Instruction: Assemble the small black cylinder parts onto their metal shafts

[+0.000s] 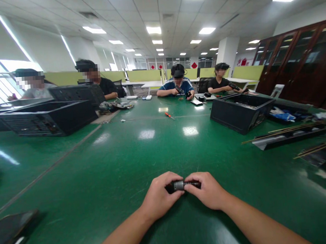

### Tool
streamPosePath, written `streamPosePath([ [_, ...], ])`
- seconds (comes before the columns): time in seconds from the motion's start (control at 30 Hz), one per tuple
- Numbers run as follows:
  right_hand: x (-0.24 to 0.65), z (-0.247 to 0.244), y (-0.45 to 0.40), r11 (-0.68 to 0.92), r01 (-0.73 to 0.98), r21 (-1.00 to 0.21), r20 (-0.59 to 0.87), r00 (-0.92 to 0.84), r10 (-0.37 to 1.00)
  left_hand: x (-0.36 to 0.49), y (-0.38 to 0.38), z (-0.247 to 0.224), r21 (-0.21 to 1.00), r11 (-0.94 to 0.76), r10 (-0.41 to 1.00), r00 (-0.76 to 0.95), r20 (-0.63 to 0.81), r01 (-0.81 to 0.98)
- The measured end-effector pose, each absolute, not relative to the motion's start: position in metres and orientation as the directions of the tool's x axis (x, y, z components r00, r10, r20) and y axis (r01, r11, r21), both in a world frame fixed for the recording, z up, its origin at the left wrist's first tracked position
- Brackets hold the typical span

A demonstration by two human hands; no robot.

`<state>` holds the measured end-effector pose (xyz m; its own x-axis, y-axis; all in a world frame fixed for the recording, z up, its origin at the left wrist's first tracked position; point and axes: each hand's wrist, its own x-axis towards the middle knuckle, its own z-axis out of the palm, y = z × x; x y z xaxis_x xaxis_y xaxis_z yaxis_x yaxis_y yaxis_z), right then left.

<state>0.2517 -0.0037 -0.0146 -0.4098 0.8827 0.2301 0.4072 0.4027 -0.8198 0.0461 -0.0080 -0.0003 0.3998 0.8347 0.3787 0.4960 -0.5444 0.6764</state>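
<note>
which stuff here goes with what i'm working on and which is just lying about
In the job:
- silver-and-black part, between left hand and right hand

Seemingly just lying about:
- orange screwdriver
- left case
- right case
- dark flat thing, lower left

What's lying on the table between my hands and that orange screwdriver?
Nothing; the head view shows only bare green tabletop between your left hand and right hand and the orange screwdriver.
</note>
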Motion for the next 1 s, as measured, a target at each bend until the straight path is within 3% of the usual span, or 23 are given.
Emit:
streamPosePath([
  [0.43, 0.2514, -0.0119, -0.0028, 0.354, 0.438, -0.826, 0.184, -0.383, 0.905, 0.0440, -0.0106, -0.0005, 0.704, -0.512, 0.858, 0.336, 0.389, 0.491],
  [1.0, 0.2544, -0.0112, -0.0064, 0.410, 0.446, -0.795, 0.249, -0.377, 0.892, 0.0462, -0.0120, -0.0016, 0.654, -0.553, 0.833, 0.320, 0.452, 0.516],
])
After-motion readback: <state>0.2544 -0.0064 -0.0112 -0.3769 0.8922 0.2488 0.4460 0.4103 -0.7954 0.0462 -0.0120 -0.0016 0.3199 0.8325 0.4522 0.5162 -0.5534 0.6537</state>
